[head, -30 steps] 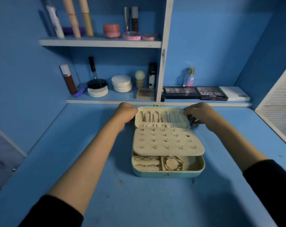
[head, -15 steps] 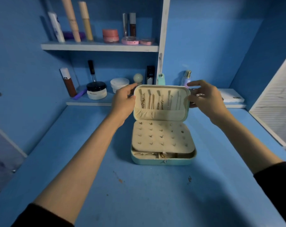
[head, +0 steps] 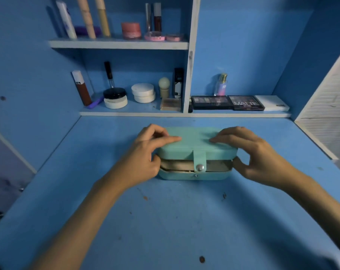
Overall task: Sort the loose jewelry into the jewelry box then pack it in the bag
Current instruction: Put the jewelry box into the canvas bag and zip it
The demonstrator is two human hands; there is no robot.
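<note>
The jewelry box [head: 192,177] sits on the bench [head: 165,221] straight ahead of you at 12 o'clock, its long axis running from 9 to 3 o'clock, so it lies square across your reach. Your left hand [head: 145,154] grips the 9 o'clock end of the lid [head: 196,139], fingers laid on top and thumb tucked at the seam. Your right hand [head: 257,154] does the same at the 3 o'clock end. The lid is low but not seated: a gap stays open along the 6 o'clock face, and the beige inner panel [head: 175,166] shows through it. The strap [head: 199,158] hangs from the middle of that face, its snap [head: 199,167] just above the stud [head: 195,175] on the base and not yet pressed onto it. That snap is what the coming move seems to turn on. It lies midway between your hands, toward you, so neither hand is clearly nearer. One hand should probably stay on the lid to hold it down while the other thumb presses the snap home. No loose jewelry and no bag are in view, so packing looks like the step left.
</note>
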